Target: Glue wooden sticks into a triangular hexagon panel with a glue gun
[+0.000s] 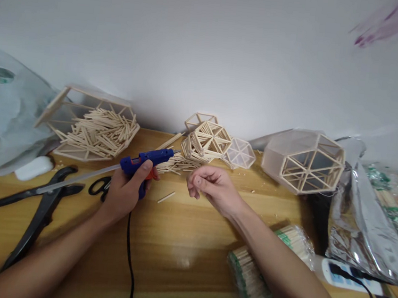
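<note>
My left hand (123, 195) is wrapped round a blue hot glue gun (146, 157) with an orange trigger. A clear glue stick (82, 177) juts from its back, and its nozzle points right. Above the table to the right, my right hand (218, 189) has curled fingers; whether something small sits between them is hidden. A single short wooden stick (166, 197) lies on the table between the hands. Behind them are loose wooden sticks (174, 164), a stack of hexagonal stick frames (212, 141) and a white-backed hexagon (241, 153).
At left, a stick frame (61, 127) holds many short sticks, near long-handled cutters (50, 195) and black scissors (99, 186). A covered hexagonal frame (276, 155) stands right. Bagged stick bundles (247, 277) and a power strip (345, 276) lie nearer; the gun's cord (129, 251) crosses the front edge.
</note>
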The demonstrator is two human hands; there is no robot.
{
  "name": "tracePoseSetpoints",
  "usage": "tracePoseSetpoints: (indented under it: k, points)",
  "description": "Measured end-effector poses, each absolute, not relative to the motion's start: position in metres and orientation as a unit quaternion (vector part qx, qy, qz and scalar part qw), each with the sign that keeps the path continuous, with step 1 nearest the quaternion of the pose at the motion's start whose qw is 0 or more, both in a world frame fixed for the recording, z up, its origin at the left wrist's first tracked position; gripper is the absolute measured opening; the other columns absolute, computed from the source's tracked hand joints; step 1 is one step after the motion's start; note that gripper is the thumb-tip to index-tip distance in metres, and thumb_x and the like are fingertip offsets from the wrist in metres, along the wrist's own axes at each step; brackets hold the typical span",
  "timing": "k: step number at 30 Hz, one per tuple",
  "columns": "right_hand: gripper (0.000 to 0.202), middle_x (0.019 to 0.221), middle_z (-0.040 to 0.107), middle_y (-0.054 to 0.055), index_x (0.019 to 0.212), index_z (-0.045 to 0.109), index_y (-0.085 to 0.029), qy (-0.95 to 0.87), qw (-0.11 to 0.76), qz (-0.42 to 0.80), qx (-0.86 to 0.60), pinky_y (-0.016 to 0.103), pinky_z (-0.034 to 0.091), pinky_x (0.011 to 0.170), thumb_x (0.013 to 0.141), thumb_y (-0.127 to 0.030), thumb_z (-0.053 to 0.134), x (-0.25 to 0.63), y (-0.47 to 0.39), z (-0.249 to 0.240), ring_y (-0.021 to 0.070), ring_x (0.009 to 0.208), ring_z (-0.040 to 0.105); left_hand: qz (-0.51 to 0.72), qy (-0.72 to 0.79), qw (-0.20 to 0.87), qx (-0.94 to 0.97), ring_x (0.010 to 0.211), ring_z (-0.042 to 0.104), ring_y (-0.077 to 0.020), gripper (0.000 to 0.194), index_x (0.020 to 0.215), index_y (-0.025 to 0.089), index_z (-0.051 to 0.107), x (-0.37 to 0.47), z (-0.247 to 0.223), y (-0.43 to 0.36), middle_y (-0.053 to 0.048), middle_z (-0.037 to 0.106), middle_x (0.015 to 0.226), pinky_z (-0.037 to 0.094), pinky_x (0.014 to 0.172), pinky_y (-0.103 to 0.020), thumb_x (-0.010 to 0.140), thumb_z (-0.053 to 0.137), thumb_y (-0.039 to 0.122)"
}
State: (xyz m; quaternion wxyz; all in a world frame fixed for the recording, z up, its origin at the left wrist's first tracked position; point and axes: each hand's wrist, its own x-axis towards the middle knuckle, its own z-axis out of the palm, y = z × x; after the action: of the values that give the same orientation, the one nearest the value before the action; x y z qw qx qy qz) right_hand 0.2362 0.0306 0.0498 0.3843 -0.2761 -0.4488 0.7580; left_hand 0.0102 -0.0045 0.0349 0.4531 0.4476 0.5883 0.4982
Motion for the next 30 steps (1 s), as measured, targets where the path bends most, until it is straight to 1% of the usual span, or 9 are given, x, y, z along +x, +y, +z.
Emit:
tracePoseSetpoints:
  k: [3,7,12,17,20,23,26,30]
  points:
    - [0.031,0.069,0.07,0.001,0.079,0.074,-0.016,-0.465,0.381,0.75,-0.277,0.023,0.044,0.055,0.083,-0.044,0.087,0.237,0.0302,0.0501,0.0106,0.059,0.06,0.499,0.588,0.453,0.447,0.049,0.052,-0.0154,0.045,0.07,0.021,0.07,0.0103,0.0358,-0.0049,-0.001,0.059,0.054,0.042,0.045,-0.027,0.091,0.062,0.06]
    - [0.034,0.066,0.068,0.001,0.077,0.071,-0.017,-0.471,0.38,0.743,-0.285,0.024,0.044,0.055,0.081,-0.045,0.089,0.2366,0.0305,0.05,0.0109,0.057,0.058,0.504,0.586,0.452,0.445,0.05,0.053,-0.0149,0.044,0.075,0.02,0.072,0.0094,0.0351,-0.0052,-0.001,0.06,0.055,0.042,0.046,-0.026,0.091,0.063,0.059]
    - [0.032,0.064,0.07,0.001,0.074,0.072,-0.016,-0.462,0.389,0.741,-0.292,0.023,0.043,0.051,0.078,-0.042,0.091,0.236,0.0312,0.0496,0.0108,0.056,0.058,0.497,0.588,0.456,0.447,0.049,0.052,-0.0152,0.044,0.072,0.021,0.07,0.0098,0.0355,-0.0048,-0.001,0.059,0.055,0.041,0.045,-0.027,0.092,0.062,0.06]
    - [0.031,0.063,0.069,0.001,0.073,0.073,-0.017,-0.467,0.39,0.737,-0.295,0.023,0.043,0.05,0.076,-0.041,0.092,0.2357,0.0309,0.05,0.0111,0.055,0.057,0.501,0.59,0.453,0.443,0.05,0.053,-0.0151,0.043,0.074,0.02,0.071,0.0109,0.0376,-0.0053,-0.001,0.06,0.055,0.042,0.045,-0.026,0.091,0.062,0.059]
    - [0.029,0.064,0.069,0.001,0.075,0.072,-0.017,-0.471,0.387,0.741,-0.284,0.023,0.043,0.05,0.078,-0.038,0.091,0.2361,0.0306,0.0499,0.0109,0.055,0.057,0.5,0.591,0.449,0.447,0.05,0.053,-0.0146,0.045,0.072,0.02,0.071,0.0107,0.0375,-0.0054,-0.002,0.061,0.057,0.041,0.045,-0.026,0.092,0.062,0.06]
    - [0.029,0.066,0.068,0.0,0.078,0.07,-0.017,-0.465,0.386,0.748,-0.274,0.023,0.044,0.052,0.084,-0.04,0.087,0.2367,0.0303,0.0495,0.0112,0.057,0.058,0.499,0.59,0.452,0.446,0.051,0.053,-0.0148,0.044,0.074,0.02,0.072,0.0109,0.0363,-0.0053,-0.001,0.061,0.057,0.042,0.047,-0.026,0.091,0.063,0.06]
    - [0.029,0.066,0.063,-0.001,0.08,0.067,-0.017,-0.449,0.392,0.759,-0.261,0.024,0.043,0.053,0.089,-0.041,0.082,0.2368,0.0299,0.0487,0.0115,0.058,0.058,0.499,0.586,0.455,0.447,0.051,0.054,-0.0149,0.043,0.075,0.021,0.072,0.0119,0.0347,-0.0057,-0.001,0.062,0.058,0.042,0.047,-0.026,0.091,0.063,0.06]
    - [0.031,0.069,0.056,-0.003,0.08,0.063,-0.017,-0.448,0.389,0.767,-0.246,0.025,0.042,0.055,0.093,-0.041,0.078,0.2359,0.0283,0.0483,0.0099,0.057,0.053,0.494,0.591,0.458,0.445,0.051,0.054,-0.0157,0.044,0.073,0.021,0.071,0.0129,0.0341,-0.0061,-0.001,0.061,0.055,0.042,0.047,-0.027,0.091,0.063,0.061]
